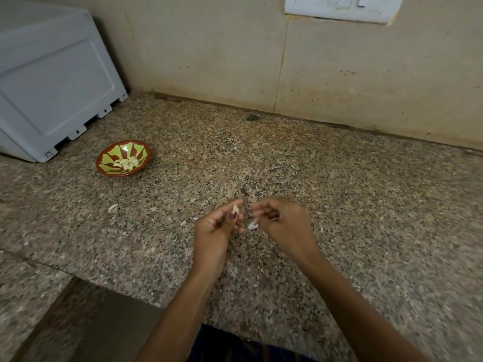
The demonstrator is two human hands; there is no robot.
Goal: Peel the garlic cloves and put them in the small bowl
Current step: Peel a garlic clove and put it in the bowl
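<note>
My left hand [218, 223] pinches a pale garlic clove [235, 209] between thumb and forefinger above the granite counter. My right hand [281, 222] is just to its right, fingers curled, with a white scrap of garlic skin [253, 225] hanging from its fingertips. The small bowl [104, 158], red with a green and yellow pattern, stands far to the left on the counter. Several peeled cloves [128, 163] lie inside it.
A white appliance [49, 82] stands at the back left, right behind the bowl. Bits of garlic skin [113, 208] lie scattered on the counter [339, 205]. The tiled wall [339, 61] runs along the back. The counter's front edge steps down at the lower left.
</note>
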